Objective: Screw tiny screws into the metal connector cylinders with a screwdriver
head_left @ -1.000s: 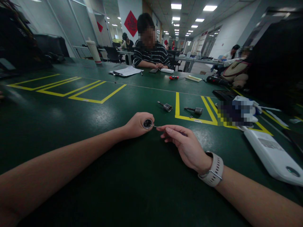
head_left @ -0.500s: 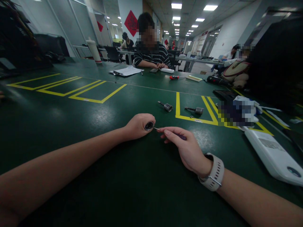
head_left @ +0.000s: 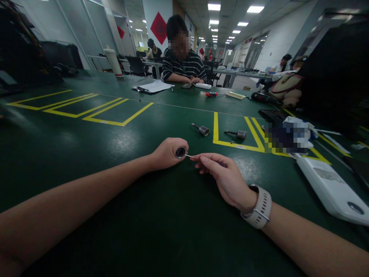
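My left hand is wrapped round a round, hollow metal part, its open end facing me and the rest hidden in the fist. From the right, my right hand pinches a thin screwdriver with a dark purple handle. The slim metal shaft reaches to the rim of the part; whether its tip touches inside I cannot tell. Beyond my hands lie two hole saws or similar metal cups with shanks: one cup with shank left of a yellow tape line, another cup with shank inside the taped box.
Yellow tape boxes mark the green table. Farther off are a clipboard with papers, a red-handled screwdriver and a seated person. A white device lies at right, near a blurred cloth-like heap.
The screwdriver's shaft shows slightly longer beside the rim of the metal part. Both hands keep nearly the same place and grip; the whole view has shifted very slightly.
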Tool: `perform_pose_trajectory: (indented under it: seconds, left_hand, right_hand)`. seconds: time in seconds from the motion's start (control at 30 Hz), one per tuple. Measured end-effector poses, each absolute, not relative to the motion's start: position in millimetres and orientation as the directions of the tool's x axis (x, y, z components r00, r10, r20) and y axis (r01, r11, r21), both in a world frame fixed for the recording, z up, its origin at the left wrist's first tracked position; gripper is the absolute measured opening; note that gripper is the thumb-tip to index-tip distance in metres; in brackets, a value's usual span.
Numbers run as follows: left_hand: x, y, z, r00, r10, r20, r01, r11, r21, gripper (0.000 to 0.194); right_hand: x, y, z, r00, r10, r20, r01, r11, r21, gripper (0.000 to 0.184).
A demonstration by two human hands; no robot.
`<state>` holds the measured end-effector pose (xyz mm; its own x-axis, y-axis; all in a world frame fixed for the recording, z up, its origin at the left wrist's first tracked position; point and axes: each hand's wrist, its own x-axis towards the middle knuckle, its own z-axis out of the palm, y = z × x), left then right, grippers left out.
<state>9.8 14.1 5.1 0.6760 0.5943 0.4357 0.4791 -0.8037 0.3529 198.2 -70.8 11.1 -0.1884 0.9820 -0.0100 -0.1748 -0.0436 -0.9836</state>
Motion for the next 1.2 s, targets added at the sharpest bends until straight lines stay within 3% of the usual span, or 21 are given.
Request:
perform_pose_trajectory:
  seconds: [0.4, 0.93, 1.2]
  left_hand:
    - [9.4, 16.5, 2.2, 0.653, 0.623, 0.431, 0.534, -0.782, 0.322, 0.006]
    - [9.1, 18.1, -0.5, 0.632, 0.645, 0.430, 0.567, -0.763, 0.311, 0.007]
    - [10.8, 15.3, 2.0, 0.690, 0.609, 0.391, 0.563, -0.791, 0.240, 0.006]
  right_hand:
    - [199.4, -69.3, 9.3, -0.179, 0.984, -0.015, -0.302, -0.070, -0.951, 0.012]
    - [198.9, -69.5, 6.5, -0.131, 0.991, 0.007, -0.345, -0.039, -0.938, 0.012]
    - [196.4, -70.7, 7.2, -0.142, 0.990, 0.022, -0.174, -0.003, -0.985, 0.014]
